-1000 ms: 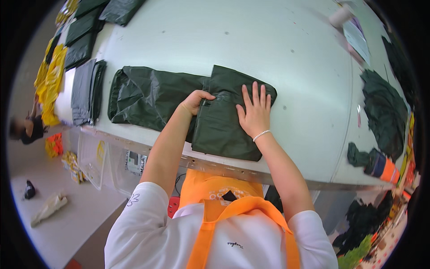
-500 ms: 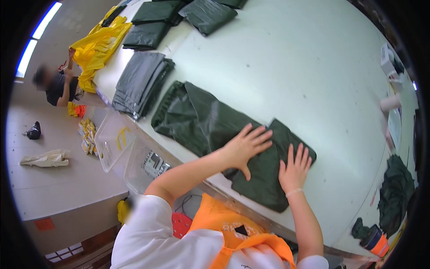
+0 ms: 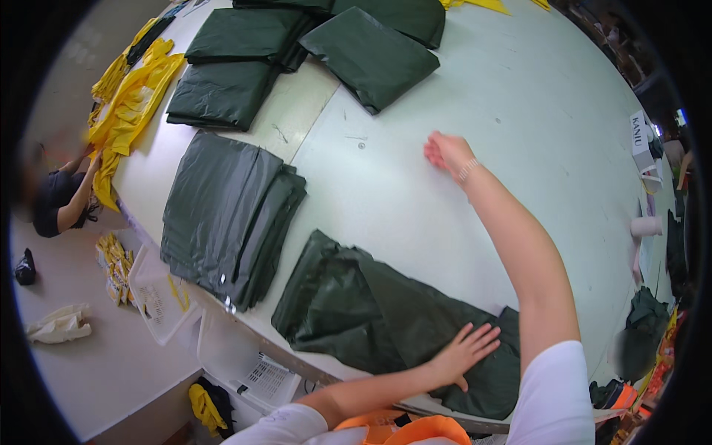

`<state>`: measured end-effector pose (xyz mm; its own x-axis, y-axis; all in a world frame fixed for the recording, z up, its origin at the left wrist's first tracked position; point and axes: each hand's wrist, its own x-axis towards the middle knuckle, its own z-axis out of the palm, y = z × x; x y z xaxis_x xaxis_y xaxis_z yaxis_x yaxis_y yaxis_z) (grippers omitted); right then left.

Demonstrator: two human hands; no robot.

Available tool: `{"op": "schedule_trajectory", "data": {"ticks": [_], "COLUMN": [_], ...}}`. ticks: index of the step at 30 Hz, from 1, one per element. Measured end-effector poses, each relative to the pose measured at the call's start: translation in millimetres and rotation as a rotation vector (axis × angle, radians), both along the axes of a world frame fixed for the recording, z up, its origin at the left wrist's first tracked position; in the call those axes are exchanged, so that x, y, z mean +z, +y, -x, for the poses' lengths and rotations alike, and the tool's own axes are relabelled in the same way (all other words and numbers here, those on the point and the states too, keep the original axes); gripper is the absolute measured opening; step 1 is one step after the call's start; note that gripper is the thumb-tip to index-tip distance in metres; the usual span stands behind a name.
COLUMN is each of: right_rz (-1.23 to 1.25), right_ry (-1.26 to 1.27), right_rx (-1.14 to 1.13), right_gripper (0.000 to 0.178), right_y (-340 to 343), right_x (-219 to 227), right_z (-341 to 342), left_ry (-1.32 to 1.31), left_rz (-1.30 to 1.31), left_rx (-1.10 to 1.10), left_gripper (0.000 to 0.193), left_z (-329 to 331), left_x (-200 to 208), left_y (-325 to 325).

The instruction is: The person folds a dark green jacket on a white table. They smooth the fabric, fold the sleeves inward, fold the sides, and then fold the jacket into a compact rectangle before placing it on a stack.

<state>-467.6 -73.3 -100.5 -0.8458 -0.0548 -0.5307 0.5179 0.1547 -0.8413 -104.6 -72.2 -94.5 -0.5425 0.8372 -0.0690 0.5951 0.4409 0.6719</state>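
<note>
A dark green, partly folded garment [image 3: 348,304] of thin shiny fabric lies at the near edge of the table. On its right part my left hand [image 3: 466,356] rests flat, fingers spread. My right hand [image 3: 449,152] is stretched far forward over the white tabletop, away from the garment. Its fingers are curled together, and nothing shows in them. Left of it stands a stack of folded dark green plastic-like sheets [image 3: 222,208]. Beyond lie folded dark green bundles, one of them [image 3: 371,59] set askew at the front.
The white table [image 3: 415,215] curves along its near edge. At left, a co-worker's hands hold yellow garments [image 3: 141,96]. White plastic baskets [image 3: 159,297] stand below the left edge. A paper roll [image 3: 647,226] and a white box [image 3: 641,141] sit at the right edge.
My right hand has left the garment and reached far forward, its fingers now curled. My left hand stays flat on the fabric. The view has shifted toward the far bundles.
</note>
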Motion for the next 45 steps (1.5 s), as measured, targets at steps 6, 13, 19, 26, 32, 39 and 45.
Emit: {"op": "schedule_trajectory", "data": {"ticks": [6,13,19,26,32,39,45], "right_rz": [-0.352,0.677,1.024,1.074,0.092,-0.369,-1.121], "right_ry": [0.018,-0.156,-0.123,-0.134,-0.253,0.058,0.709], "right_rx": [-0.360,-0.499,-0.630,-0.781,-0.462,-0.491,0.092], "right_gripper": [0.037,0.034,0.025,0.056,0.044,0.057,0.060], "right_y": [-135,-112,14,196,305,302,254], "right_x": [-1,24,55,85,63,29,82], "right_z": [127,103,-107,-448,-510,-532,-502], "left_ry": [0.046,-0.011,0.026,-0.288,0.090,0.506,0.661], "left_rz": [-0.132,-0.040,0.009,-0.353,0.007,0.327,0.405], "left_rx": [0.134,0.038,-0.002,0.078,-0.074,0.298,0.716], "left_gripper": [0.132,0.131,0.111,0.086,0.073,0.061,0.063], "left_z": [-28,-8,-7,-38,-18,-10,35], "left_x": [-57,-31,-31,-89,-26,34,-8], "left_y": [21,-2,2,15,11,-66,-154]}}
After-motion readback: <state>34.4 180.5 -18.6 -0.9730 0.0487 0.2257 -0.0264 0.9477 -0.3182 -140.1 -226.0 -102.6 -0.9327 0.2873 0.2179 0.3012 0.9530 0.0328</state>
